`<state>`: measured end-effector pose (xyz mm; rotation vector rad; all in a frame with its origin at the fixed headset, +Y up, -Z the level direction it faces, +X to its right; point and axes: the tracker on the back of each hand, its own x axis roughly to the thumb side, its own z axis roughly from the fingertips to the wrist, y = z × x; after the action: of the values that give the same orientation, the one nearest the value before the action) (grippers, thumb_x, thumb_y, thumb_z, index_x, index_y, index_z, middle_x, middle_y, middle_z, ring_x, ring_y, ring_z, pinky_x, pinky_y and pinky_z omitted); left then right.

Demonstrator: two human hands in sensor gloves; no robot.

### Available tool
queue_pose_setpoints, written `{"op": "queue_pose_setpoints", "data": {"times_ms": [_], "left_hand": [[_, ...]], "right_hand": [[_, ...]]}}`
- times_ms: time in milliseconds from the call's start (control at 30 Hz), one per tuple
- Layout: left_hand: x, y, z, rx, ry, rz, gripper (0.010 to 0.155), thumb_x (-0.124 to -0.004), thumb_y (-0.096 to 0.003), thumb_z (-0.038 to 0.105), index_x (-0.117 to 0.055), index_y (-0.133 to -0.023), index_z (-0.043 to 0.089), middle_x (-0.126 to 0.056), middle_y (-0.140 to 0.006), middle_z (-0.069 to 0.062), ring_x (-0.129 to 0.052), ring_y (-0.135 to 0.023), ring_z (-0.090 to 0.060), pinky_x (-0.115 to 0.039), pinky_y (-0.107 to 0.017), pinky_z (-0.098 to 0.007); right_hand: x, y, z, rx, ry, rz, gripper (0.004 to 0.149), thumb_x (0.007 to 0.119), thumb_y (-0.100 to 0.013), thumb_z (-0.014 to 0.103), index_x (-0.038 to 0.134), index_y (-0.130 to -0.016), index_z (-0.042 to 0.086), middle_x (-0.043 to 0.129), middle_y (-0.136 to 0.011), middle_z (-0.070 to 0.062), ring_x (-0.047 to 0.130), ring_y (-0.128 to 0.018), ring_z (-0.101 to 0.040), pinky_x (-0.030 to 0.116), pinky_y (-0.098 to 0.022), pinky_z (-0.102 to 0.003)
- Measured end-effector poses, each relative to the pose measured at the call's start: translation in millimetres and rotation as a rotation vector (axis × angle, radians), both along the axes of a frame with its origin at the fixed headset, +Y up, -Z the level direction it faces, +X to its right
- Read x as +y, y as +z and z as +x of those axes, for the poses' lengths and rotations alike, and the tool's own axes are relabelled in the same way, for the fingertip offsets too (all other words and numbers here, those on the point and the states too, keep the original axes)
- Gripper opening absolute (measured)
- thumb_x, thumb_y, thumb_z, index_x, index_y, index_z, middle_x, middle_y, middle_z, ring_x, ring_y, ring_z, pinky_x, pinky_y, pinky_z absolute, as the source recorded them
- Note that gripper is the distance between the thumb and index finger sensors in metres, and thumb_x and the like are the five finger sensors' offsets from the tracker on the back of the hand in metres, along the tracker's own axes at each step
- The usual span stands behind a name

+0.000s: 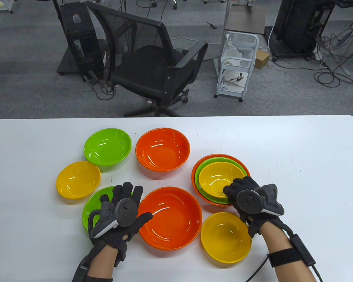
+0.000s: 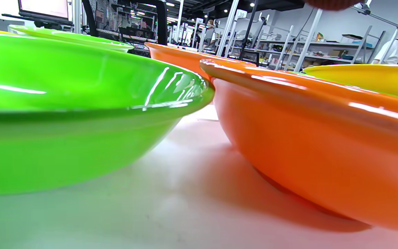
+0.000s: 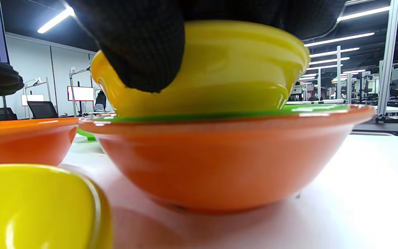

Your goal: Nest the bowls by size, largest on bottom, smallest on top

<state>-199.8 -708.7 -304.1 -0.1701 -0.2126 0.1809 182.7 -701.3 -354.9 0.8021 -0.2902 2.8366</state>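
The right hand's gloved fingers (image 3: 143, 45) are clamping the near rim of a small glossy yellow plastic bowl (image 1: 216, 179), which is sitting inside a green bowl (image 1: 200, 188) nested in an orange bowl (image 1: 220, 157) at the right of the white table (image 1: 297, 176). The right hand (image 1: 248, 199) is reaching in from below. The left hand (image 1: 120, 214) is lying with fingers spread apart over a near green bowl (image 2: 64, 114), just beside a large loose orange bowl (image 1: 172, 220). Another yellow bowl (image 1: 226, 238) is sitting near the stack. 3 more bowls are standing farther back: yellow (image 1: 78, 179), green (image 1: 107, 146), orange (image 1: 162, 148).
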Motion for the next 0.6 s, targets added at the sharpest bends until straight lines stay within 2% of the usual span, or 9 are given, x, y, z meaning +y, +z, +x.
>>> {"op": "queue_pose_setpoints", "data": {"times_ms": [333,467,500,600], "left_hand": [[-0.7,0.4,0.4,0.002,0.003,-0.003,0.089,-0.058,-0.046,0.069,-0.019,-0.115,0.029,-0.013,-0.122,-0.014,-0.02,-0.114,-0.048,-0.021,-0.072,-0.076],[-1.0,0.5,0.5,0.005,0.006,-0.007,0.089,-0.058,-0.0461,0.068,-0.019,-0.115,0.029,-0.013,-0.122,-0.014,-0.02,-0.114,-0.048,-0.021,-0.072,-0.076],[-1.2,0.5,0.4,0.006,0.008,-0.01,0.089,-0.058,-0.0461,0.068,-0.019,-0.115,0.03,-0.013,-0.122,-0.014,-0.02,-0.114,-0.048,-0.021,-0.072,-0.076],[-1.1,0.5,0.0,0.008,0.009,-0.008,0.088,-0.058,-0.0461,0.068,-0.019,-0.115,0.03,-0.013,-0.122,-0.014,-0.02,-0.114,-0.048,-0.021,-0.072,-0.076]], "right_hand": [[-4.5,-1.9,-4.6,-0.004,0.028,-0.035,0.041,0.088,-0.043,0.021,0.091,-0.082,0.009,0.095,-0.08,-0.016,0.081,-0.083,-0.046,0.06,-0.066,-0.065],[-5.0,-4.2,-3.6,-0.03,0.033,-0.133,0.045,0.082,-0.046,0.023,0.086,-0.088,0.009,0.089,-0.087,-0.018,0.074,-0.089,-0.048,0.055,-0.067,-0.067],[-6.2,-5.2,-2.9,-0.052,0.039,-0.203,0.047,0.079,-0.048,0.025,0.083,-0.091,0.009,0.086,-0.091,-0.019,0.07,-0.091,-0.049,0.051,-0.068,-0.067],[-10.4,-8.1,-1.1,-0.076,0.033,-0.29,0.048,0.077,-0.049,0.026,0.08,-0.094,0.009,0.08,-0.096,-0.021,0.06,-0.096,-0.051,0.041,-0.07,-0.069]]}}
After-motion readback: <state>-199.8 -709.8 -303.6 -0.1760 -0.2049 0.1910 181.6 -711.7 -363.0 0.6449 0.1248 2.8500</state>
